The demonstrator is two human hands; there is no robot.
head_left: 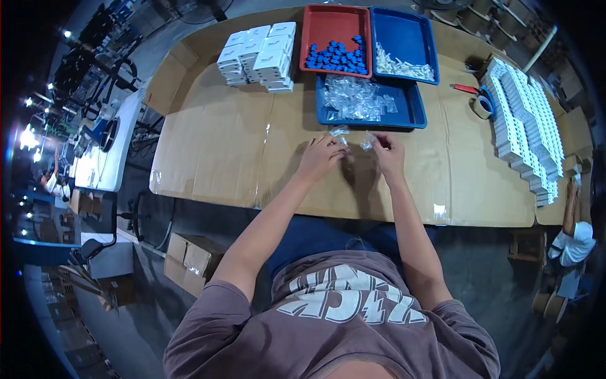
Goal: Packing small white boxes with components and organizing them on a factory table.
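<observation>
My right hand [389, 153] pinches a small clear plastic bag [367, 141] between thumb and fingers, just above the cardboard-covered table. To its left, my left hand [320, 155] has its fingers curled together; what they hold, if anything, is too small to make out. By its fingertips lies another clear plastic bag [339, 131]. Just beyond both hands stands a blue tray [407, 120] heaped with clear plastic bags [356, 100]. Behind it, a red tray [336, 24] holds many blue pieces [338, 57], and a second blue tray [404, 31] holds small white pieces [401, 66].
White boxes [271, 60] are stacked at the back left. Long rows of white boxes [524, 126] line the right side, near red-handled pliers [465, 88] and a tape roll [483, 107]. A cardboard box [189, 262] sits on the floor; another person [573, 240] is at far right.
</observation>
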